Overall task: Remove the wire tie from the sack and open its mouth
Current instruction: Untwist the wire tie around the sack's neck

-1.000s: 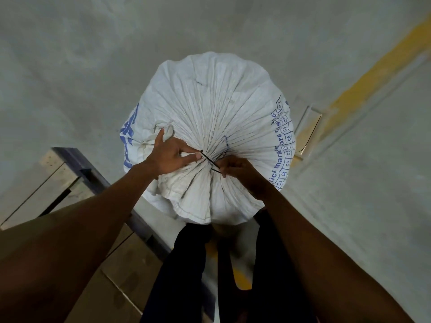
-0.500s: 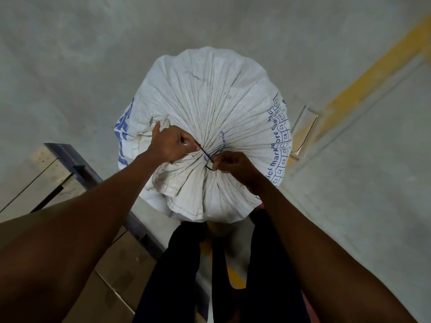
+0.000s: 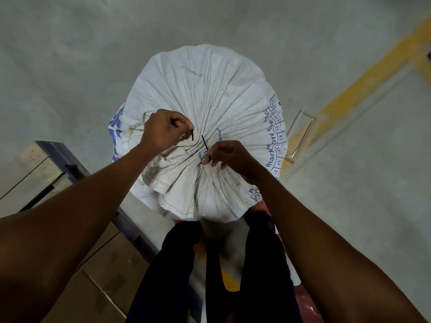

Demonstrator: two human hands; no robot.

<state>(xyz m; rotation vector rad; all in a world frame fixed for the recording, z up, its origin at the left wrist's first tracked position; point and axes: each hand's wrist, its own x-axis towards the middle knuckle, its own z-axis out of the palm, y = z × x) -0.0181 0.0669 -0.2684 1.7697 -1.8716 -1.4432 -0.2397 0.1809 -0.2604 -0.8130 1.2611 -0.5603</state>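
A full white woven sack [image 3: 210, 89] with blue print stands on the concrete floor, its mouth gathered into a pleated neck just in front of me. A thin black wire tie [image 3: 204, 143] sits at the neck, with one end standing up. My left hand [image 3: 163, 131] is curled to the left of the neck and pinches a short dark wire end at its fingertips. My right hand [image 3: 229, 157] is on the right of the neck, thumb and forefinger pinched on the wire's lower part. The loose sack hem fans out toward me below both hands.
Cardboard boxes [image 3: 98, 276] and a blue metal rail [image 3: 67, 159] lie at my lower left. A yellow floor line [image 3: 363, 82] runs diagonally at the right, with a clear flat piece [image 3: 300, 134] beside the sack. My dark-trousered legs [image 3: 210, 276] stand under the sack's near edge.
My left hand has lifted off the neck and drawn one wire end up and to the left, so the two ends now stand apart. My right hand stays pinched at the neck.
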